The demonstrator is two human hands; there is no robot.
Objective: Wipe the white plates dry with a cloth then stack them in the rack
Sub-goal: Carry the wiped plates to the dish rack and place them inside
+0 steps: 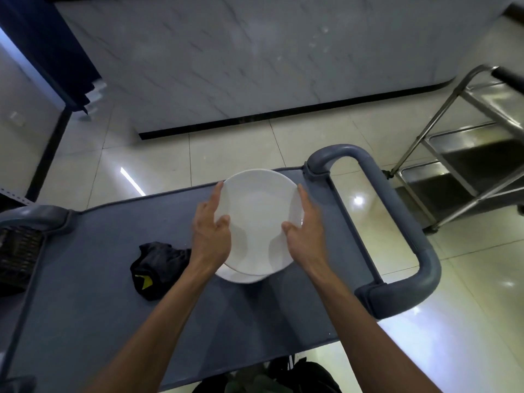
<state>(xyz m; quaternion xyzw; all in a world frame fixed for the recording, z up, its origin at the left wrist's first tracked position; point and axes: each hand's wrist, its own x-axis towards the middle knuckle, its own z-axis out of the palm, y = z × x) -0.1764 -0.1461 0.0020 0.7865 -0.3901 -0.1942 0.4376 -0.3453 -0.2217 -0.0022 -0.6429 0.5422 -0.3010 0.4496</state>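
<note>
Two bare forearms end in bare hands (left (211,232), right (304,236)), sleeves out of sight.

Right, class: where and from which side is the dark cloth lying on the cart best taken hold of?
Pinch the raised crumpled fold at the top of the dark cloth, coming from above with the left hand, which is nearer. It lies bunched on the cart top, so the fold stands proud. Both hands now hold the top plate.
</note>
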